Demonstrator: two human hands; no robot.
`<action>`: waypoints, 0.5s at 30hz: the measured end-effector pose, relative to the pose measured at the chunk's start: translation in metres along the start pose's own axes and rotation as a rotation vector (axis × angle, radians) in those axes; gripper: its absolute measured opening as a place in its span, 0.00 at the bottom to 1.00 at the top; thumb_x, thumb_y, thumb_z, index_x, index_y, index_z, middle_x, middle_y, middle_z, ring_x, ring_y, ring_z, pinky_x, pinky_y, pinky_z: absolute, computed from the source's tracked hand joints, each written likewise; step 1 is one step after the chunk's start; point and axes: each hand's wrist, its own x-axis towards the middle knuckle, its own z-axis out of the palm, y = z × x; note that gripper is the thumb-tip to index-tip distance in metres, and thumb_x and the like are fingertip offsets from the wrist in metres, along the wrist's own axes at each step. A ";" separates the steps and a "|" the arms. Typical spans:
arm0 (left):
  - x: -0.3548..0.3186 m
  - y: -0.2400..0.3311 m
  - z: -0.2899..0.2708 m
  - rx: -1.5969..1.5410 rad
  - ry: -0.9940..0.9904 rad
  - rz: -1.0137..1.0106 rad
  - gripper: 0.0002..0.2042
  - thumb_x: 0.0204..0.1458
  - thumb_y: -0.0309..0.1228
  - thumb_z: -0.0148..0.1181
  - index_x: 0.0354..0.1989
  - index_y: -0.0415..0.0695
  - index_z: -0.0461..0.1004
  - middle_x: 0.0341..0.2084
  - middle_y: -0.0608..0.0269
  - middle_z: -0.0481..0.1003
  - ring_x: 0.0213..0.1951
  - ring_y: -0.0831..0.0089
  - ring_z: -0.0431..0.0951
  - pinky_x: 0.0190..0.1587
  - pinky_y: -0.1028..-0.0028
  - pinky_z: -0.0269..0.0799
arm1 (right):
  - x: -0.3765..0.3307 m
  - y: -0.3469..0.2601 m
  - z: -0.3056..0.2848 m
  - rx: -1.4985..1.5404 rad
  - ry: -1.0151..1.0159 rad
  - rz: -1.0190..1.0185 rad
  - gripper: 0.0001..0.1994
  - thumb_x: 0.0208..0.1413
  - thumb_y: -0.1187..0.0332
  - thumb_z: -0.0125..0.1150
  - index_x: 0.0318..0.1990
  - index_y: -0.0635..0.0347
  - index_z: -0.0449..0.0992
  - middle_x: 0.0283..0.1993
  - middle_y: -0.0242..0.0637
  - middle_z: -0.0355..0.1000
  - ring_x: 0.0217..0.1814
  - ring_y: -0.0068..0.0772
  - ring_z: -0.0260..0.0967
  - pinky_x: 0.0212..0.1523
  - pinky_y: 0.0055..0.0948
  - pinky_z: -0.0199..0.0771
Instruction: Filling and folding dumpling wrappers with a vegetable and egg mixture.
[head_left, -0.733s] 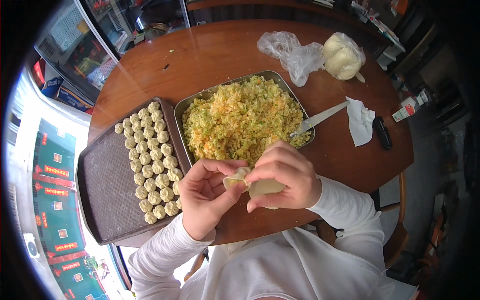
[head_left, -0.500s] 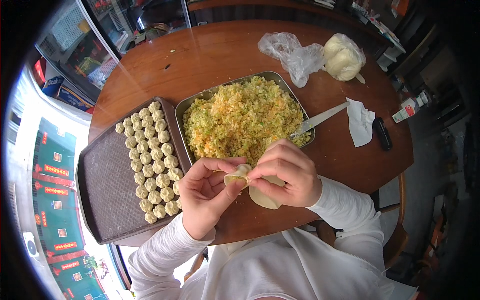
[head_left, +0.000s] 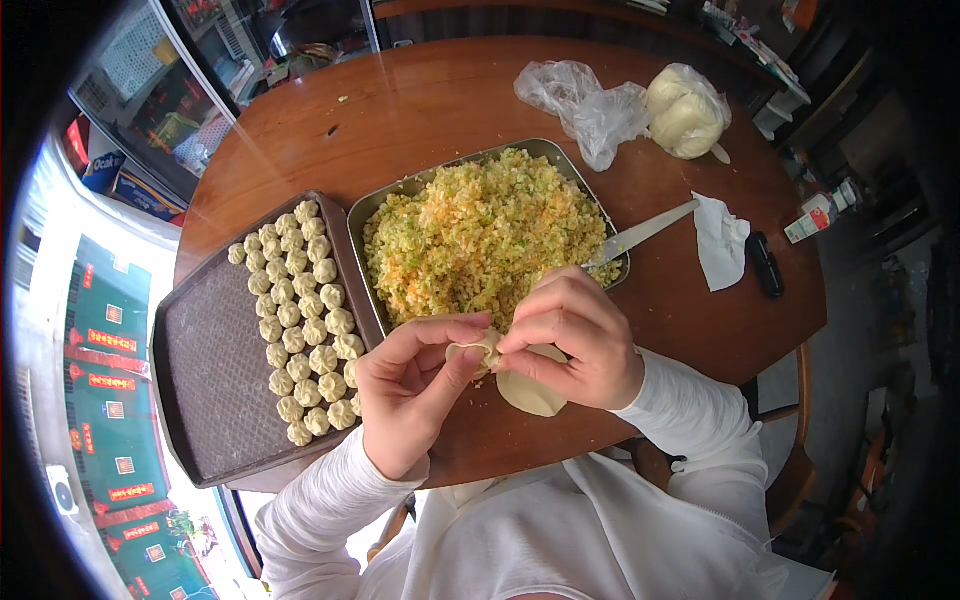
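Observation:
Between both hands is a small dumpling (head_left: 485, 350) of pale dough, its rim partly gathered into folds. My left hand (head_left: 412, 385) cups it, with the thumb on the near side and the fingers behind. At its right edge, my right hand (head_left: 585, 345) pinches the dough between thumb and fingertips. Below the right hand is a flat, round dough wrapper (head_left: 532, 393); whether the hand touches it I cannot tell. Just beyond the hands stands a metal tray (head_left: 352, 222) heaped with chopped yellow, green and orange filling (head_left: 480, 225).
Left of the filling, a dark tray (head_left: 220, 370) holds rows of pleated dumplings (head_left: 310, 330). A flat metal spatula (head_left: 650, 233) rests on the filling tray's right rim. Farther right are a paper tissue (head_left: 720, 243), a black object (head_left: 765, 265), a plastic bag (head_left: 590, 110) and bagged dough (head_left: 687, 112).
The dumpling's opening has narrowed as its rim is drawn together. Both hands stay in nearly the same place, with small finger movements.

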 end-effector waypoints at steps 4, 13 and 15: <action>0.000 -0.003 -0.002 0.017 -0.006 0.001 0.09 0.58 0.16 0.56 0.46 0.32 0.73 0.49 0.50 0.76 0.49 0.71 0.78 0.52 0.73 0.76 | 0.000 -0.001 0.001 -0.019 0.002 0.015 0.15 0.42 0.73 0.73 0.41 0.52 0.80 0.38 0.30 0.71 0.39 0.34 0.67 0.41 0.32 0.67; 0.001 0.001 0.000 0.002 -0.012 -0.015 0.10 0.58 0.16 0.55 0.49 0.31 0.71 0.50 0.49 0.75 0.50 0.70 0.78 0.53 0.73 0.75 | -0.002 0.002 0.001 -0.039 0.007 -0.016 0.12 0.43 0.73 0.72 0.38 0.53 0.80 0.36 0.29 0.71 0.37 0.33 0.68 0.40 0.32 0.67; 0.000 0.002 0.001 -0.021 -0.007 -0.021 0.11 0.58 0.15 0.55 0.50 0.31 0.70 0.50 0.48 0.75 0.51 0.69 0.77 0.54 0.72 0.74 | -0.002 0.004 0.001 -0.055 0.005 -0.024 0.11 0.44 0.73 0.71 0.37 0.53 0.79 0.36 0.30 0.70 0.38 0.34 0.68 0.40 0.32 0.67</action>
